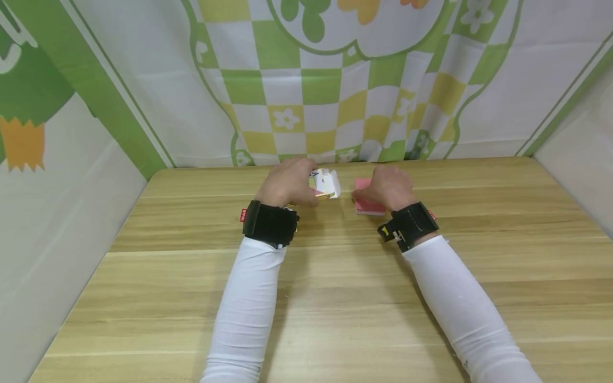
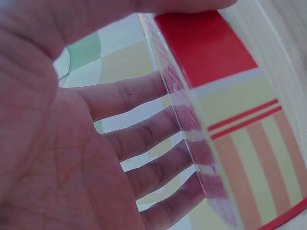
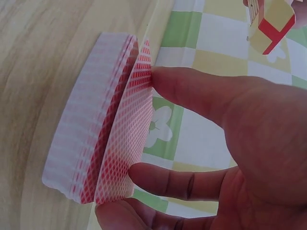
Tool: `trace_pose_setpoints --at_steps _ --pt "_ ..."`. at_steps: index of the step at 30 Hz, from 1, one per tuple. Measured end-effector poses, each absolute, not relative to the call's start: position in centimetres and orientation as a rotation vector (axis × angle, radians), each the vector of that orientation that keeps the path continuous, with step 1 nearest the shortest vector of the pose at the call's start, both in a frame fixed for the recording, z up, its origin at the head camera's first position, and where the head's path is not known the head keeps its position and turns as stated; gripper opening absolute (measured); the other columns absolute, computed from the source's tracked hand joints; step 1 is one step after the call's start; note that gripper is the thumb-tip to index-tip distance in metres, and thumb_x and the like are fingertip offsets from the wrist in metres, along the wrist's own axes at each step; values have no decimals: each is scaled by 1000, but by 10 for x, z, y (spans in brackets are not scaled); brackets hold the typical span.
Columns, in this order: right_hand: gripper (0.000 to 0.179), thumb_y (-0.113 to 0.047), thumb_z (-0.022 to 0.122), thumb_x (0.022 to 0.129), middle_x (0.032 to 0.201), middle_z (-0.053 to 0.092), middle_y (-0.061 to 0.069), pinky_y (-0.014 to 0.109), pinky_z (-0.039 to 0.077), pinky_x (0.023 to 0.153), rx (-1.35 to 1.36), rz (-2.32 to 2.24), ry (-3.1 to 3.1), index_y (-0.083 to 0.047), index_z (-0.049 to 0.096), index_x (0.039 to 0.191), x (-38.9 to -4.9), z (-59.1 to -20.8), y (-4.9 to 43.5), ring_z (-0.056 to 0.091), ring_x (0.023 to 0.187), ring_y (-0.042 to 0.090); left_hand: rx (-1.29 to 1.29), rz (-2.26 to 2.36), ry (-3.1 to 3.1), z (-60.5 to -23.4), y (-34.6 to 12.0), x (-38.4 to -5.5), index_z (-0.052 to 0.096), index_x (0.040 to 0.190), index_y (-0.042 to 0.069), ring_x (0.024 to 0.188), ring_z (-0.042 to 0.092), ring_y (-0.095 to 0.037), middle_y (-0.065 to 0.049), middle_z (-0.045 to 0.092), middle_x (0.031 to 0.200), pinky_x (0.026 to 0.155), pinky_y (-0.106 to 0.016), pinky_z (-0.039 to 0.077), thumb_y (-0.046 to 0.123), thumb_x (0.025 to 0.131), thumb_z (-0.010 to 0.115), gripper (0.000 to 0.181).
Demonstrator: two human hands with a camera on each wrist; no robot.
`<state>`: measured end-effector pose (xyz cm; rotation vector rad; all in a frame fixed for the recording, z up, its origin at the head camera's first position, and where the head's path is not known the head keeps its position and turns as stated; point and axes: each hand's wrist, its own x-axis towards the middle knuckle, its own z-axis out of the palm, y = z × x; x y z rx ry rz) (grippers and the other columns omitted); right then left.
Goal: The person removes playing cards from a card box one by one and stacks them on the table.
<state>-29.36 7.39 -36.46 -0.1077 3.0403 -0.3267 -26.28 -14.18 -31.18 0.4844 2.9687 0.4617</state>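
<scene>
My left hand (image 1: pixel 287 182) grips a playing-card box (image 1: pixel 327 184) near the back edge of the table. Its white end flap hangs open on the right side. In the left wrist view the thumb lies over the box's red-and-yellow striped side (image 2: pixel 206 52), with the fingers against a neighbouring side. To the right, a deck of red-backed playing cards (image 3: pixel 88 117) lies on the table under my right hand (image 1: pixel 391 186). The right thumb and fingertips pinch a card (image 3: pixel 127 132) at opposite edges, its face tilted up from the deck along one side.
The wooden table (image 1: pixel 316 308) reaches back to a green, white and yellow checked cloth (image 1: pixel 321 106) hanging behind it. White panels flank both sides. Each wrist wears a black strap (image 1: pixel 270 223) with a small camera.
</scene>
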Motion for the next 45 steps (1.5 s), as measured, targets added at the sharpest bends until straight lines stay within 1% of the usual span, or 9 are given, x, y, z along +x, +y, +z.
trace_pose_setpoints --at_steps 13,20,24,31,40,45 --pt "57 -62 65 66 77 53 11 35 41 50 -110 -332 3049 -8 52 74 -293 -365 73 50 68 24 477 466 2964 -314 -142 -264 56 107 15 85 47 -19 0 53 99 64 -32 41 19 56 72 54" --pt "55 -62 64 66 74 50 9 35 41 49 -119 -320 3046 -8 53 73 -293 -367 73 48 66 22 467 481 2953 -314 -141 -263 56 105 15 85 48 -19 2 51 97 64 -32 41 19 56 72 52" --pt "56 -62 64 66 75 51 10 35 41 49 -117 -314 3047 -8 53 74 -294 -368 73 49 67 23 466 492 2956 -314 -141 -263 56 104 16 84 48 -19 2 52 97 64 -32 41 19 55 73 52" --pt "56 -63 64 67 74 51 9 35 40 49 -118 -315 3039 -8 53 72 -294 -369 73 48 66 22 474 498 2945 -313 -141 -263 55 105 15 85 48 -19 -2 55 102 65 -32 41 18 56 73 53" --pt "55 -62 64 66 73 49 8 34 40 49 -109 -327 3036 -8 52 72 -293 -368 73 46 65 22 491 496 2946 -314 -141 -263 56 102 15 82 48 -19 0 52 94 63 -31 41 17 55 71 49" --pt "56 -63 65 65 73 51 9 35 41 49 -80 -337 3042 -8 54 73 -293 -368 72 48 66 22 484 514 2954 -314 -141 -263 56 99 15 80 48 -19 0 52 91 61 -32 41 16 55 70 47"
